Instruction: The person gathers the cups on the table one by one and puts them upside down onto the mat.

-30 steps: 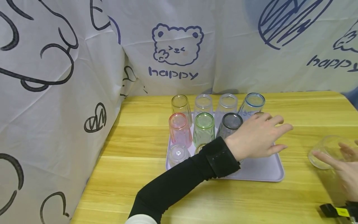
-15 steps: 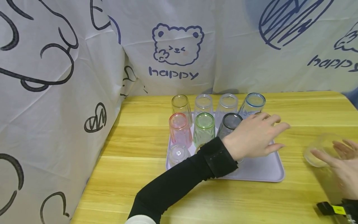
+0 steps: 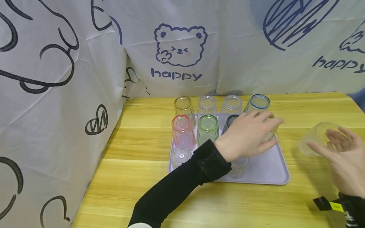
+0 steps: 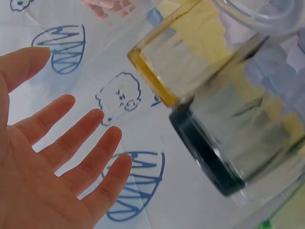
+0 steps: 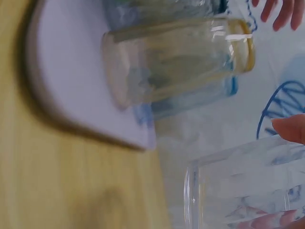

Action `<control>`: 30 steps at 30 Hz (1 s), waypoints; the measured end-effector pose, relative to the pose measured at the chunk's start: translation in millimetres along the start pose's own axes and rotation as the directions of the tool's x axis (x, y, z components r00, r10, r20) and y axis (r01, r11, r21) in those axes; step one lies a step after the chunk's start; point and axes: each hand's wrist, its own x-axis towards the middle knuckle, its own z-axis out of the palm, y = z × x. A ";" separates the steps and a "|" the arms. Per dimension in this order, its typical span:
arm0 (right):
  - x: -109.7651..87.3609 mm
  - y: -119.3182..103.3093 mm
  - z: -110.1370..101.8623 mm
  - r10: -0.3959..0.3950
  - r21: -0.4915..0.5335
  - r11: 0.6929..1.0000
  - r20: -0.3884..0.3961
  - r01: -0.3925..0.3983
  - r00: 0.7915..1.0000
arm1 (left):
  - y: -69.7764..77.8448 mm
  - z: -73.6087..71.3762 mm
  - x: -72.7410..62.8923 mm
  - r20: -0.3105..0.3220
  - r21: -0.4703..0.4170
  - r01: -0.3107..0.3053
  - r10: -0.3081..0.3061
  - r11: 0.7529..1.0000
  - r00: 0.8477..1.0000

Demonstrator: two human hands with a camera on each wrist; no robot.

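Note:
My right hand (image 3: 346, 158) grips a clear glass tumbler (image 3: 316, 137), tilted, to the right of the lilac tray (image 3: 268, 172). In the right wrist view, my thumb (image 5: 291, 129) lies along that tumbler (image 5: 228, 181). My left hand (image 3: 246, 136) is held over the tray's right part with fingers spread and nothing in it. Close to it, in the left wrist view, are an amber-rimmed glass (image 4: 186, 57) and a black-rimmed glass (image 4: 228, 143). The left arm hides part of the tray's front row.
Other glasses on the tray include a pink-rimmed one (image 3: 183, 133), a green-rimmed one (image 3: 208, 129) and a blue-rimmed one (image 3: 259, 103). Clear glasses (image 3: 181, 156) stand in front. Behind the wooden table (image 3: 137, 177) hangs a printed white cloth (image 3: 242, 63).
My right hand has brought the clear tumbler left and away from me, closer to the tray. My left hand has shifted slightly left, uncovering more of the amber-rimmed glass.

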 end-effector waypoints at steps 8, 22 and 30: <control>2.9 -12.9 16.5 -0.145 0.204 0.971 0.074 0.128 0.987 | -13.8 -2.5 -14.1 -0.144 -0.056 0.041 -0.049 0.998 0.988; -51.4 -92.7 90.3 -0.430 0.623 0.743 0.165 0.245 0.887 | -36.0 -7.1 -53.1 -0.410 -0.277 0.029 -0.145 0.961 0.900; -62.1 -103.2 125.2 -0.444 0.759 0.642 0.255 0.106 0.859 | -40.6 -1.6 -70.0 -0.549 -0.394 -0.048 -0.193 0.918 0.813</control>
